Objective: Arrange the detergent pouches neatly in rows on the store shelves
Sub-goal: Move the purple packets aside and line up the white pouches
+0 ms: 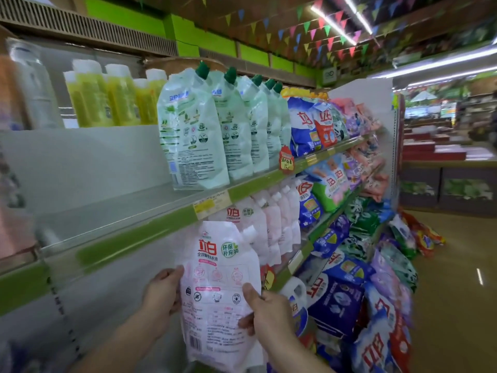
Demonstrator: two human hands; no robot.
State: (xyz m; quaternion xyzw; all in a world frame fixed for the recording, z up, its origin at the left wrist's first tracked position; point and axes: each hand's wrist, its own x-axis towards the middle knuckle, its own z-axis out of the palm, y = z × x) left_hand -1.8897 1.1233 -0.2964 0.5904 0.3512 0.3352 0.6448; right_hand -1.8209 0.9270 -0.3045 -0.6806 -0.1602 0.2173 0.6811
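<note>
Store aisle, green-edged shelf (pixel 150 224); bare stretch left of green pouches (pixel 193 130). Left hand (pixel 161 294), right hand (pixel 269 310) both grip pink pouch (pixel 217 286) upright.

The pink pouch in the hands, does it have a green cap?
No, the pink pouch has a white cap, held by left hand and right hand.

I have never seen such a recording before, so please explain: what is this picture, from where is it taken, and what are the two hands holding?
There is no machine here. A camera worn on a person's head looks forward and down at a store aisle. The left hand and the right hand grip one pink detergent pouch by its sides, upright, in front of the lower shelf. Beside it stands a row of similar pink pouches. On the shelf above stands a row of green-capped pouches, with yellow bottles to their left.
</note>
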